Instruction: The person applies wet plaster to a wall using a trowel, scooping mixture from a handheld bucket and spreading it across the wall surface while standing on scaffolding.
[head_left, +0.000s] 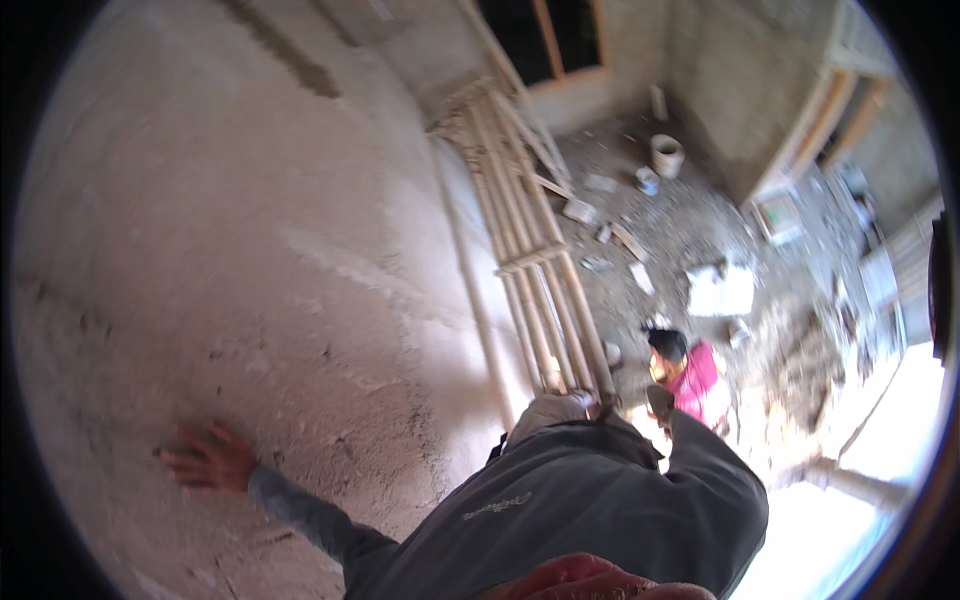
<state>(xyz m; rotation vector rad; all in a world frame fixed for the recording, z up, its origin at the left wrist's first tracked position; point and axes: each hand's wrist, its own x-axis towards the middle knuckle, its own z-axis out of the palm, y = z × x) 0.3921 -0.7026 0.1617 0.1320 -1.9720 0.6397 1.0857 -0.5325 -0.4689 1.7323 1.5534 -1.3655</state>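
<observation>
My left hand [212, 460] is spread against the rough plaster wall [250, 270], fingers apart and holding nothing. The grey sleeve behind it reaches out to the left. On the other side, my right arm bends down beside my body. A small dark patch at the end of its sleeve looks like my right hand [660, 402], but the fingers cannot be made out. Below me a platform of bamboo poles [545, 310] runs along the wall, with a crosspiece over the poles. My feet are mostly hidden by my jacket.
A person [692, 380] in a dark cap and pink-red top is on the floor below, right of the poles. A pale bucket [666, 156], a smaller can [647, 181], a white sheet or sack [720, 289] and rubble lie farther off. Strong light enters at lower right.
</observation>
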